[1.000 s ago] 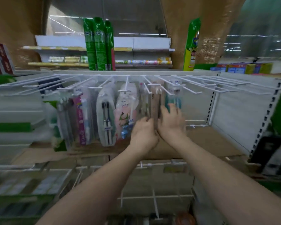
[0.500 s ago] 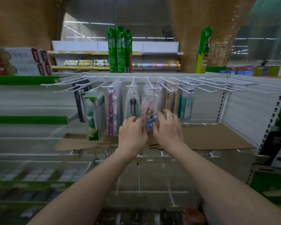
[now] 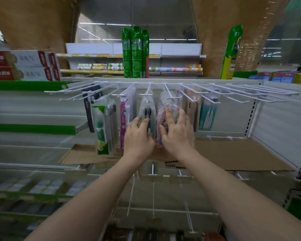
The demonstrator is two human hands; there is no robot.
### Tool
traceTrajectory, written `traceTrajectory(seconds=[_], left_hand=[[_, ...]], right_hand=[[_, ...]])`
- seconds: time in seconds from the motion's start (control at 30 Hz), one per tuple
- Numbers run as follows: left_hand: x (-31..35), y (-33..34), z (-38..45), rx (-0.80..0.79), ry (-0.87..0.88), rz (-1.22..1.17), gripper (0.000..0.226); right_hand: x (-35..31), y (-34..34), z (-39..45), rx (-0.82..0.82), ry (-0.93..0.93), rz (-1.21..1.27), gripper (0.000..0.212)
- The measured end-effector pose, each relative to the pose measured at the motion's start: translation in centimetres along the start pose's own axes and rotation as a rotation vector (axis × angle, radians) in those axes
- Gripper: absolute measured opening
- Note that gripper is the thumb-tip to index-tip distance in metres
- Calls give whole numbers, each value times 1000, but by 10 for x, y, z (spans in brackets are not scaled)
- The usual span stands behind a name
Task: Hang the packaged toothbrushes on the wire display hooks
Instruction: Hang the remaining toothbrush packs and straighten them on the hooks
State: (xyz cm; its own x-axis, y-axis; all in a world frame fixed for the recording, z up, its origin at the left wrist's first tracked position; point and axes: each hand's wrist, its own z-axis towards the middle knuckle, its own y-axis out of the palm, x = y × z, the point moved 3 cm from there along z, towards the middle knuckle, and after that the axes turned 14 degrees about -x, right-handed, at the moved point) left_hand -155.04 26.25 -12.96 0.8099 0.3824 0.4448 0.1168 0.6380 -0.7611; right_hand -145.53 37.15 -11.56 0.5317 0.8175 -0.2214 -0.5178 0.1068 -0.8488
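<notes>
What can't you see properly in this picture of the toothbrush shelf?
- Pink toothbrush pack, head view: the right hand covers its lower part, and it is blurred.
- Black-brush pack: the left hand hides its bottom.
- Lower shelves: too blurred to read.

A shop aisle: white wire display hooks (image 3: 207,92) carrying packaged toothbrushes (image 3: 147,112), boxed toothpaste (image 3: 24,66) shelved left of them, green packs (image 3: 135,53) standing behind.

Toothbrush packs (image 3: 147,112) are hanging side by side from the wire hooks (image 3: 170,98), the left hand (image 3: 137,136) lying before one pack, the right hand (image 3: 177,134) before its right-hand neighbour, cardboard (image 3: 233,155) lying below.
</notes>
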Motion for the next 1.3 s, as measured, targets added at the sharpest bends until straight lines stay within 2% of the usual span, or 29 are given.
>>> traceTrajectory(seconds=[0.37, 0.7, 0.83, 1.07, 1.3], left_hand=[[-3, 11, 33, 43, 29, -32, 56], [-13, 28, 51, 224, 113, -26, 49], [-14, 31, 57, 263, 183, 11, 54], [-17, 39, 77, 231, 189, 69, 64], [-22, 48, 98, 160, 179, 50, 71]], right_hand=[[12, 21, 35, 107, -42, -17, 61], [24, 33, 62, 174, -68, -104, 61], [24, 37, 71, 164, -61, -98, 63], [26, 44, 90, 167, -28, -106, 64], [31, 52, 107, 178, -25, -102, 55]])
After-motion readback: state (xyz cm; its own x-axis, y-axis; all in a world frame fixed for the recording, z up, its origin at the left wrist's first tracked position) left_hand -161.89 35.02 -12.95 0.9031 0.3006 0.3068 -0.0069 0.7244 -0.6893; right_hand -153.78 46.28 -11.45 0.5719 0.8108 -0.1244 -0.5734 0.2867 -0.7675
